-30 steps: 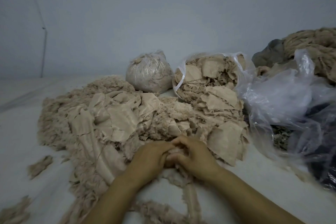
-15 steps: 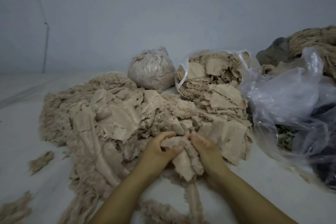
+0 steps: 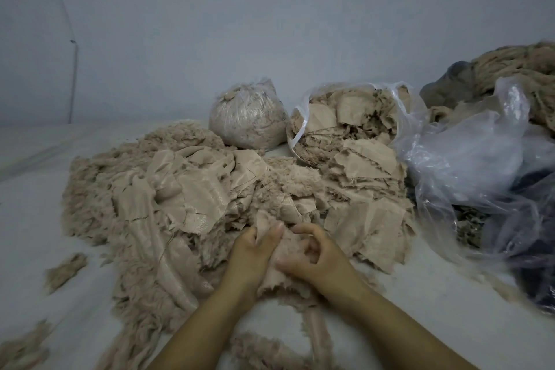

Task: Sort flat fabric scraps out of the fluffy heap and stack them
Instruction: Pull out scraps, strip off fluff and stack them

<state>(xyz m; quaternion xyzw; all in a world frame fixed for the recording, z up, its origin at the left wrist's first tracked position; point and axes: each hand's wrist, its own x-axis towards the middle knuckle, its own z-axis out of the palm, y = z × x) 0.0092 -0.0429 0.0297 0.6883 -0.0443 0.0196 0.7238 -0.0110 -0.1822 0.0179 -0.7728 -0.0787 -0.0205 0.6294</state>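
Centrally, left hand (image 3: 255, 252) and right hand (image 3: 315, 255) both pinch one beige scrap (image 3: 280, 275). Fluffy heap (image 3: 144, 189): 9 o'clock. Tied bag (image 3: 246, 117), fluff inside: 12. Open bag (image 3: 354, 120), flat scraps (image 3: 368, 159) spilling: 1 o'clock.

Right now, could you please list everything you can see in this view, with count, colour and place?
fluffy beige fabric heap: one, beige, spread over the left and middle of the surface.
flat beige fabric scraps: a stack, beige, right of the hands, below the open bag.
tied clear plastic bag of fluff: one, whitish, behind the heap.
open clear plastic bag of scraps: one, clear with beige contents, right of the tied bag.
crumpled clear plastic bags: count unclear, clear over dark contents, far right.
loose fluffy tufts: a few, beige, near left.
pale work surface: one, whitish.
left hand: grip on a beige scrap.
right hand: grip on the same scrap.
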